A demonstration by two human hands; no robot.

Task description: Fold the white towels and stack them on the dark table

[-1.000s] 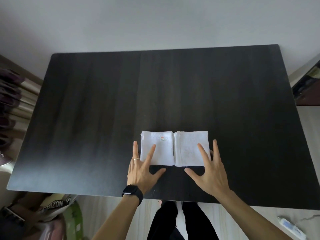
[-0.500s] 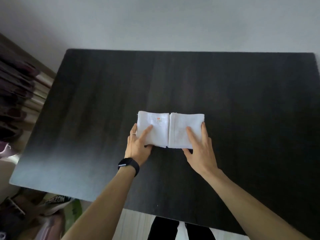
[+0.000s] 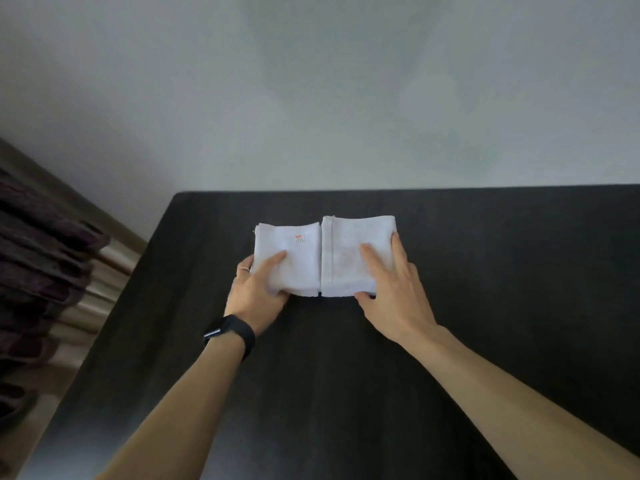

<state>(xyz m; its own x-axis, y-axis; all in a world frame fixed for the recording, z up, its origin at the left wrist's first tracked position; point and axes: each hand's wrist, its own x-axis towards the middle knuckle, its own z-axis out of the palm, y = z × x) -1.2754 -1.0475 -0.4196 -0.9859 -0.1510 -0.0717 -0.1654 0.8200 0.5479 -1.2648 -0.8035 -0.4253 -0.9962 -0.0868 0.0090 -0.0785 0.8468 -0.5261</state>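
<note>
Two folded white towels lie side by side, edges touching, on the dark table (image 3: 502,278), towards its far edge. The left towel (image 3: 301,261) carries a small orange logo. My left hand (image 3: 256,292) grips that towel's near left corner, with the index finger on top and the thumb at the near edge. On the right towel (image 3: 346,237) my right hand (image 3: 394,289) lays its fingers flat on top, thumb tucked at the near edge and little finger round the right side.
A grey wall (image 3: 346,98) rises right behind the table's far edge. Dark pleated curtain folds (image 3: 45,271) hang beside the table's left edge. A black watch (image 3: 232,332) sits on my left wrist.
Both hands closed in from the table in front of the towels onto them. The pair of towels moved away from me, from near the front edge towards the far edge.
</note>
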